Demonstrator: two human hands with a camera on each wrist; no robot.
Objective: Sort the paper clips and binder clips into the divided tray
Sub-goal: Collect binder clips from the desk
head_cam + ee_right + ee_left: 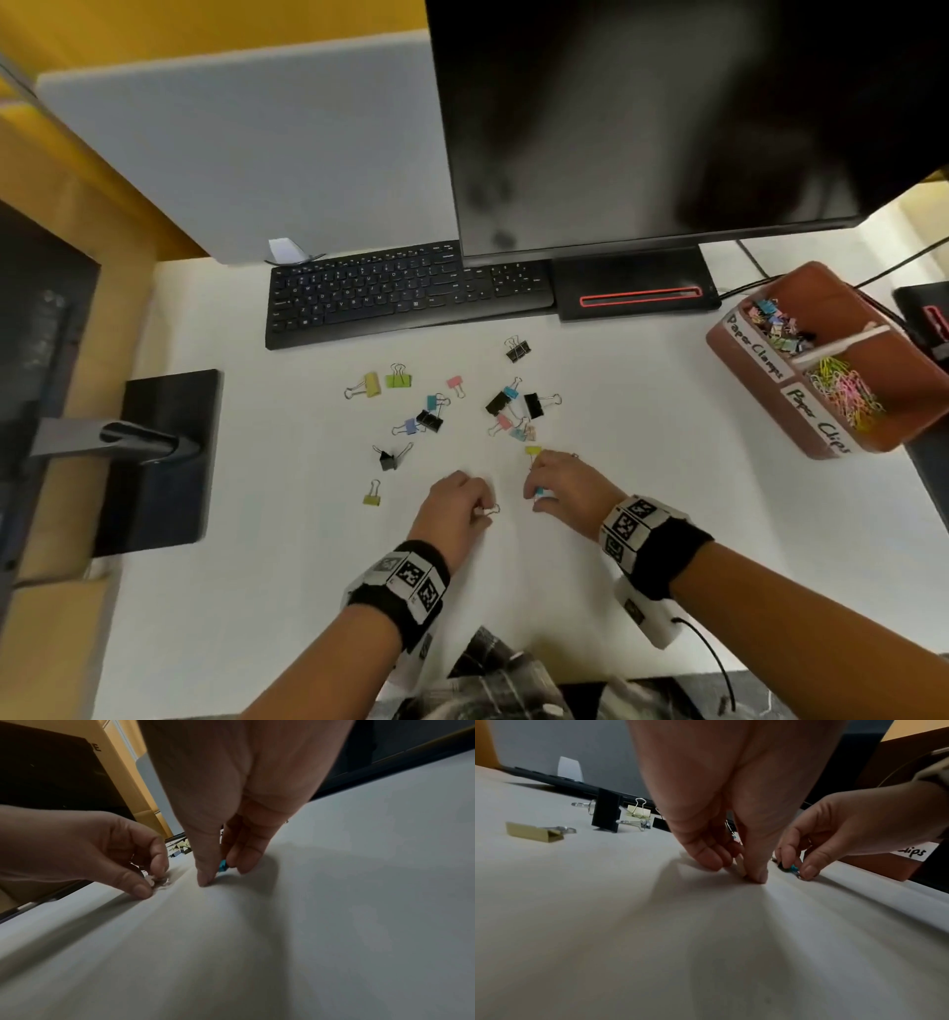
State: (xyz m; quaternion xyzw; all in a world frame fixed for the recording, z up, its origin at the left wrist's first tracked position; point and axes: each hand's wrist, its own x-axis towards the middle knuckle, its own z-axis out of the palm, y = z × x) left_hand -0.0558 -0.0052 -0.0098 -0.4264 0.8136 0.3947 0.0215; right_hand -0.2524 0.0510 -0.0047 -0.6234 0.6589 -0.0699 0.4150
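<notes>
Several coloured and black binder clips point(430, 419) lie scattered on the white desk. My left hand point(482, 509) pinches a small pale binder clip point(488, 510) against the desk; the same pale binder clip point(158, 880) shows in the right wrist view. Just to its right, my right hand point(534, 494) pinches a small blue binder clip point(539, 494), thumb and fingertips touching the desk; this blue binder clip point(223, 866) also shows between them at the wrist. The brown divided tray point(757, 349) stands at the far right. Its "Paper Clamps" part holds binder clips and its "Paper Clips" part holds paper clips.
A black keyboard point(405, 293) and a monitor point(642, 128) on its stand point(634, 288) line the back. A second black monitor base point(159, 462) sits at the left. A yellow clip point(533, 450) lies just beyond my right hand, and an olive one point(373, 497) lies left of my left hand.
</notes>
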